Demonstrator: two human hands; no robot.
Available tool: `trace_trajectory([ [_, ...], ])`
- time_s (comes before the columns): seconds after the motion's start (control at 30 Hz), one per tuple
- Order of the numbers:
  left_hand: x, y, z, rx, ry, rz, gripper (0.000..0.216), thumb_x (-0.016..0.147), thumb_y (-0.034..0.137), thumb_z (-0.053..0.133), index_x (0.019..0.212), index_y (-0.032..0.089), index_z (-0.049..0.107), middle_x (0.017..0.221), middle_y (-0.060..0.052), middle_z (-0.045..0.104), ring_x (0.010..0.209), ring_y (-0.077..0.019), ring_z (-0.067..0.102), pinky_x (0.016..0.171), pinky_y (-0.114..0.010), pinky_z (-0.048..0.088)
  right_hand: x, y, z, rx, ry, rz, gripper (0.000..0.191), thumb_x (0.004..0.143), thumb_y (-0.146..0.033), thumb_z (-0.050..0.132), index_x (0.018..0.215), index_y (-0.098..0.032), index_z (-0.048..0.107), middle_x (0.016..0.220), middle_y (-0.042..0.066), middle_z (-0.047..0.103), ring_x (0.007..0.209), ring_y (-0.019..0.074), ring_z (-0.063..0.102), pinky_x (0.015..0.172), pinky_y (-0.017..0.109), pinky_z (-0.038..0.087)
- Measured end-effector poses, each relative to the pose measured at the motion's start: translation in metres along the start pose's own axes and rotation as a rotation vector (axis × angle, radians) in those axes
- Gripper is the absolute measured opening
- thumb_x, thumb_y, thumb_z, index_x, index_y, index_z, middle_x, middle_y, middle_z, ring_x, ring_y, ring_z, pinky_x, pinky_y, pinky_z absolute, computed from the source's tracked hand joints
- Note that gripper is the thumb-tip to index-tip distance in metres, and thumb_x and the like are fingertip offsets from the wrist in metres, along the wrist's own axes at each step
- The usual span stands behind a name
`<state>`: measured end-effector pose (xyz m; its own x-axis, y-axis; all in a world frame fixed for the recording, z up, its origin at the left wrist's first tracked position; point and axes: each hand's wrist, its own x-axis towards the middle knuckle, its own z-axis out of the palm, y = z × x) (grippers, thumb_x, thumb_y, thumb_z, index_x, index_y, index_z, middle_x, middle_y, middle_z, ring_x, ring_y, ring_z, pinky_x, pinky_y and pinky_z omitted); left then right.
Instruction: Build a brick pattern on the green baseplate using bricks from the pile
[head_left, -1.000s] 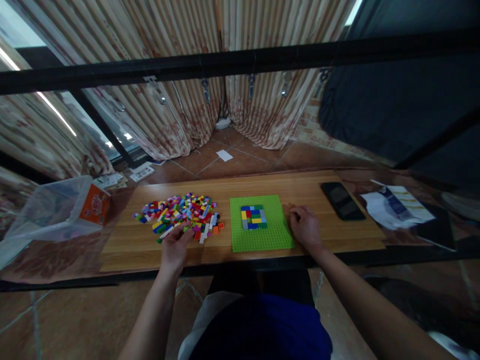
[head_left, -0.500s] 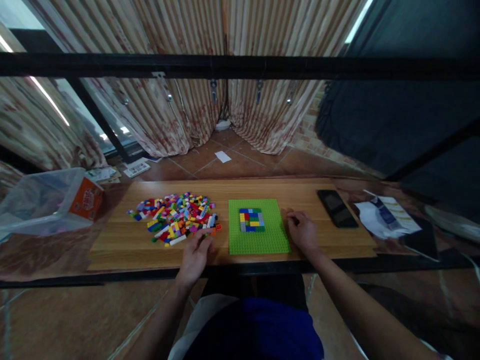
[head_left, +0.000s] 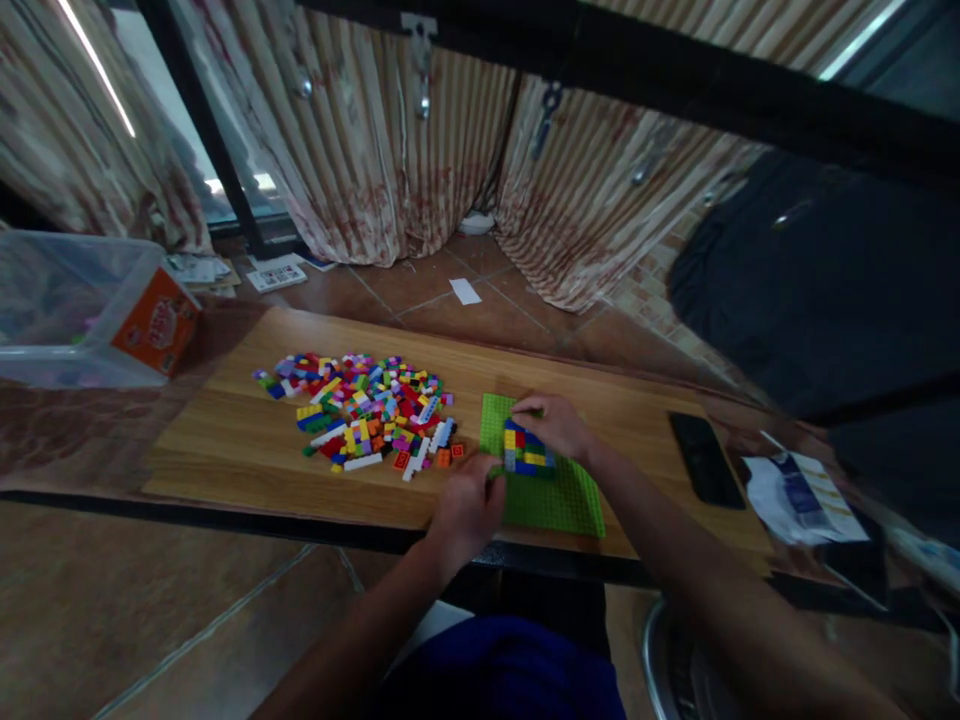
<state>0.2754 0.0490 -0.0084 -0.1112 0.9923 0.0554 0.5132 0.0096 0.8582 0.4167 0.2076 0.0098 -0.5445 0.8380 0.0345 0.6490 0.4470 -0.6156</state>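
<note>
Green baseplate (head_left: 547,495) on the wooden tabletop (head_left: 225,450) now has both hands on it: right hand (head_left: 551,425) has come over the brick block (head_left: 525,450), fingers curled; left hand (head_left: 469,505) left the loose brick pile (head_left: 367,410), apparently pinching a small piece.

One green baseplate (head_left: 559,500) lies at centre, one heap of loose bricks (head_left: 367,415) to its left, one phone (head_left: 705,460) at right, one clear bin (head_left: 67,310) at upper left; two hands show.
</note>
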Motion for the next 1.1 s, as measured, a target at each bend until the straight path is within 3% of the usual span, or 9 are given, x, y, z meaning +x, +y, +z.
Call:
trace_trajectory([
  [0.13, -0.004, -0.001, 0.005, 0.076, -0.040, 0.036, 0.032, 0.090, 0.019, 0.044, 0.118, 0.018, 0.060, 0.107, -0.011, 0.068, 0.099, -0.0234, 0.065, 0.088, -0.037, 0.052, 0.005, 0.004, -0.001, 0.058, -0.099, 0.026, 0.012, 0.076, -0.023, 0.067, 0.082, -0.023, 0.077, 0.085, 0.003, 0.075, 0.081, 0.0203, 0.068, 0.075, 0.033, 0.053],
  [0.3, -0.006, 0.005, 0.005, 0.222, -0.124, 0.016, 0.038, 0.093, 0.022, 0.042, 0.129, 0.018, 0.054, 0.106, -0.009, 0.067, 0.094, -0.0229, 0.066, 0.082, -0.037, 0.054, 0.006, 0.000, -0.005, 0.112, -0.189, 0.101, 0.015, 0.073, -0.022, 0.069, 0.085, -0.022, 0.078, 0.088, 0.003, 0.075, 0.078, 0.0178, 0.068, 0.073, 0.029, 0.053],
  [0.53, -0.008, 0.010, 0.004, 0.322, -0.184, 0.020, 0.043, 0.095, 0.024, 0.040, 0.136, 0.019, 0.047, 0.106, -0.007, 0.064, 0.094, -0.0212, 0.065, 0.080, -0.035, 0.055, 0.006, -0.004, -0.006, 0.100, -0.196, 0.134, 0.013, 0.071, -0.020, 0.070, 0.081, -0.021, 0.078, 0.088, 0.003, 0.074, 0.081, 0.0169, 0.067, 0.074, 0.027, 0.052],
  [1.1, -0.008, 0.010, 0.008, 0.372, -0.179, 0.019, 0.045, 0.095, 0.024, 0.040, 0.139, 0.019, 0.045, 0.109, -0.007, 0.063, 0.096, -0.0218, 0.064, 0.080, -0.034, 0.053, 0.006, 0.002, -0.001, 0.070, -0.183, 0.086, 0.014, 0.072, -0.016, 0.068, 0.079, -0.022, 0.079, 0.087, 0.004, 0.074, 0.083, 0.0181, 0.067, 0.078, 0.029, 0.052],
])
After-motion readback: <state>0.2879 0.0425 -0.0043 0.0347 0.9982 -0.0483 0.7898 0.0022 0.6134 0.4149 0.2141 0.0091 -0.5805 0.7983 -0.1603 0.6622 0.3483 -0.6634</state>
